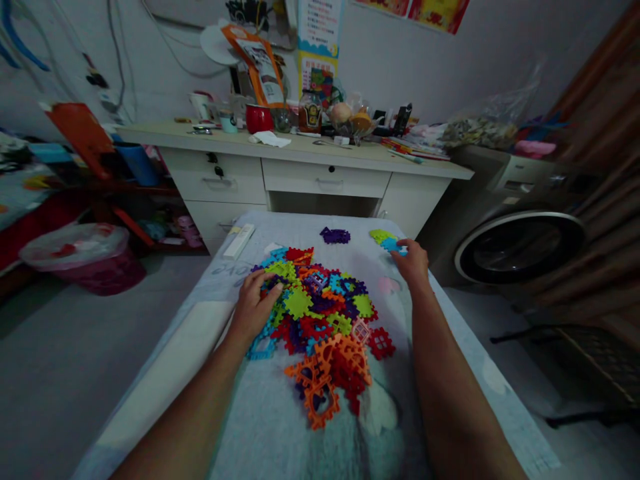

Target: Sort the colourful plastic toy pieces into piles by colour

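Observation:
A heap of colourful plastic interlocking pieces (325,300) with toothed edges covers the middle of the cloth-covered table. My left hand (255,303) rests on the heap's left side, thumb and fingers apart near the green pieces. At the far right corner, my right hand (414,262) has its fingertips closed on a light blue interlocking piece (391,245). Beside that piece lie green pieces (381,235). A small group of purple pieces (335,235) sits apart at the far edge. Orange pieces (320,387) and red ones spread toward me.
A white power strip (240,241) lies at the table's far left. Behind stands a white desk (300,150) crowded with jars and papers. A washing machine (515,220) is on the right, a lined pink bin (95,267) on the left.

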Tool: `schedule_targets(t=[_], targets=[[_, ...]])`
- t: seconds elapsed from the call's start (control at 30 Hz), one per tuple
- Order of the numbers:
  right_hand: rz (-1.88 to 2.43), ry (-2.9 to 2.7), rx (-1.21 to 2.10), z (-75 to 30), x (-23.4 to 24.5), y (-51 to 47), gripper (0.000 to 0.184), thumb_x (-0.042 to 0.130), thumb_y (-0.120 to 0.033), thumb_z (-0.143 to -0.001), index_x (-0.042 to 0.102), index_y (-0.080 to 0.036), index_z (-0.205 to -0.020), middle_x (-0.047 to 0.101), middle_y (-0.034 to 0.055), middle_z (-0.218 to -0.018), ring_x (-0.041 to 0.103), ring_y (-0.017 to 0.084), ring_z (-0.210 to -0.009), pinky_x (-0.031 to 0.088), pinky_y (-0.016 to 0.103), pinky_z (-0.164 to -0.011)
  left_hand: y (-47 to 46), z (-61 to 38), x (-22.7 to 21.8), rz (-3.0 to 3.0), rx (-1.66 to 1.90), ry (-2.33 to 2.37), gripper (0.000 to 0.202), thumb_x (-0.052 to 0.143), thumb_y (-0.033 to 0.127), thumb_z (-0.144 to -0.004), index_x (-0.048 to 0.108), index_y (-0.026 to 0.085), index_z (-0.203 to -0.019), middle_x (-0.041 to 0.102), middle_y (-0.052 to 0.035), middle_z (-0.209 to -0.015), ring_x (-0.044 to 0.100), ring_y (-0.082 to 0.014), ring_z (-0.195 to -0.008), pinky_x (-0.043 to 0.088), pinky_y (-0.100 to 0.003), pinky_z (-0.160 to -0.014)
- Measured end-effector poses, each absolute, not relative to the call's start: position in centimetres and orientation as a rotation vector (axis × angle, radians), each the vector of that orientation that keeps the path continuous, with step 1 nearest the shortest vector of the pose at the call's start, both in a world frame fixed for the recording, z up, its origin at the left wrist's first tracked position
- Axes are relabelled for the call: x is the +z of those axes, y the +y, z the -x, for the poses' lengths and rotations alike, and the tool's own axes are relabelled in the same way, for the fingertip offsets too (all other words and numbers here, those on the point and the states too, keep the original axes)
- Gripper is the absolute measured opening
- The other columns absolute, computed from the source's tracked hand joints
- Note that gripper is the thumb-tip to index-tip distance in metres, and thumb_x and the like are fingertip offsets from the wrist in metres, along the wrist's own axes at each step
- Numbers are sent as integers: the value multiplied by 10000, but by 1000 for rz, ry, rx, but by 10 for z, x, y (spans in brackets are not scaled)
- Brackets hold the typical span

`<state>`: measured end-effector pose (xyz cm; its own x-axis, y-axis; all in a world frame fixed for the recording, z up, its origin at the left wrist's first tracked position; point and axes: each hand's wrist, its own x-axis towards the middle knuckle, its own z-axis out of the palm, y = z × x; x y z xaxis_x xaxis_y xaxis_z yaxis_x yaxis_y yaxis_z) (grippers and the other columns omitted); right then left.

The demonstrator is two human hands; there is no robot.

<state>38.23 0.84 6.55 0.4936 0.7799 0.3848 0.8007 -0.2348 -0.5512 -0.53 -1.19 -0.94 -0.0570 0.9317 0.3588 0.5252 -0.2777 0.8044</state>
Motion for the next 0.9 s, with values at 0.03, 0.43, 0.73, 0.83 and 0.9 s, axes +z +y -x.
schedule_targets(t=[0.03, 0.43, 0.73, 0.83, 0.9], targets=[[2092, -1227, -75, -392, 66, 5, 311, 648, -284, -737, 682, -208, -1037, 679, 102, -1111, 584, 296, -1039, 420, 466, -942, -12, 5, -9, -1802, 1286, 1546, 387, 566, 508, -822, 644, 224, -1074, 527, -84, -1267, 481, -256, -1268, 324, -444, -1157], [2285, -986, -148, -410, 47, -1, 306, 683, -339, -752, 704, -210, -1028, 671, 133, -1054, 529, 344, -1095, 379, 506, -935, -11, 6, -10, -1827, 1269, 1548, 408, 556, 531, -825, 641, 223, -1080, 524, -84, -1266, 488, -257, -1261, 334, -440, -1152], [2314, -974, -155, -412, 37, 2, 355, 701, -382, -747, 689, -187, -1043, 623, 149, -1147, 521, 352, -1096, 382, 517, -927, -13, 6, -8, -1819, 1250, 1557, 435, 548, 535, -822, 640, 206, -1092, 520, -100, -1279, 481, -268, -1271, 327, -455, -1156], [2306, -967, -158, -412, 35, 2, 346, 700, -396, -740, 688, -184, -1014, 623, 149, -1121, 521, 349, -1082, 380, 519, -923, -13, 5, -8, -1817, 1265, 1558, 429, 559, 536, -818, 644, 210, -1083, 527, -97, -1273, 488, -268, -1263, 332, -458, -1153], [2313, -963, -157, -412, 35, 2, 345, 701, -405, -739, 685, -183, -1003, 622, 154, -1111, 522, 353, -1077, 383, 521, -918, -13, 5, -8, -1818, 1267, 1557, 421, 561, 532, -816, 645, 213, -1078, 529, -95, -1267, 493, -267, -1258, 334, -457, -1153]])
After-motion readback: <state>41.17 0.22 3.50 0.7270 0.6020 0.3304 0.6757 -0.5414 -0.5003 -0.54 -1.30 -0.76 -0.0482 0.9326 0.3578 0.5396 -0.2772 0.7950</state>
